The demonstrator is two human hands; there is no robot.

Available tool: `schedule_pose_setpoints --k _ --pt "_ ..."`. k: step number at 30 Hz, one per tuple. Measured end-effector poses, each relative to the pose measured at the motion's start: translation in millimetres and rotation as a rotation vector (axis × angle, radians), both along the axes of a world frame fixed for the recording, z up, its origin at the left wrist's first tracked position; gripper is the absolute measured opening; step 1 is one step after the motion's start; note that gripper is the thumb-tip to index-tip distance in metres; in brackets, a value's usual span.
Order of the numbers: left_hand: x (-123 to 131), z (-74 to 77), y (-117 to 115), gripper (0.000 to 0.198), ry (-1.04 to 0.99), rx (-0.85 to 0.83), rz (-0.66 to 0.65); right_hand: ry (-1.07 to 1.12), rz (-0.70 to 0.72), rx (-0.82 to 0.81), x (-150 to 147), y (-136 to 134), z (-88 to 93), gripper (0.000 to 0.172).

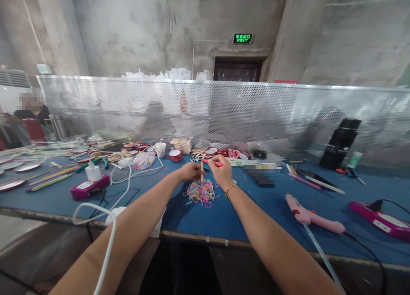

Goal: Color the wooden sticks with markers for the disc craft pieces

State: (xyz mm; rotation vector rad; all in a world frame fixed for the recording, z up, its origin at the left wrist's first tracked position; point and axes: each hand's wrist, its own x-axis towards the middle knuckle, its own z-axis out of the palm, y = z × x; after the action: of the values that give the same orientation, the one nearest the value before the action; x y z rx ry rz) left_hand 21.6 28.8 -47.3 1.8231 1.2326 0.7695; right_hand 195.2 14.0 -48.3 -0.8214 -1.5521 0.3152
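Observation:
My left hand (191, 171) is closed, pinching a thin flat wooden stick (202, 173) that stands upright above the table. Closed around a slim red-pink pen-like tool (218, 164), my right hand (223, 173) points its tip leftward at the upper part of the stick. Whether the tip touches the wood is too small to tell. Just below both hands lies a loose heap of small multicoloured loops (202, 193), possibly rubber bands. A bracelet (229, 190) circles my right wrist.
A pink glue gun (315, 218) and a purple power box (381, 220) lie right. Left are another purple box (89, 187) and a white cable (128, 179) crossing near my forearm. A paper cup (160, 149), red-rimmed discs (175, 155) and a perforated metal screen (198, 111) stand behind.

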Motion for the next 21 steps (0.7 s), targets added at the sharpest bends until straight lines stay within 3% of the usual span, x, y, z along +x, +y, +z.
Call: schedule_pose_setpoints --k 12,21 --pt "-1.2 -5.4 3.8 0.034 -0.026 -0.043 0.039 -0.007 0.004 0.006 -0.5 0.5 -0.1 0.018" --pt "0.0 -0.5 -1.1 0.034 -0.016 -0.059 0.057 0.024 0.009 -0.009 -0.1 1.6 -1.6 0.018"
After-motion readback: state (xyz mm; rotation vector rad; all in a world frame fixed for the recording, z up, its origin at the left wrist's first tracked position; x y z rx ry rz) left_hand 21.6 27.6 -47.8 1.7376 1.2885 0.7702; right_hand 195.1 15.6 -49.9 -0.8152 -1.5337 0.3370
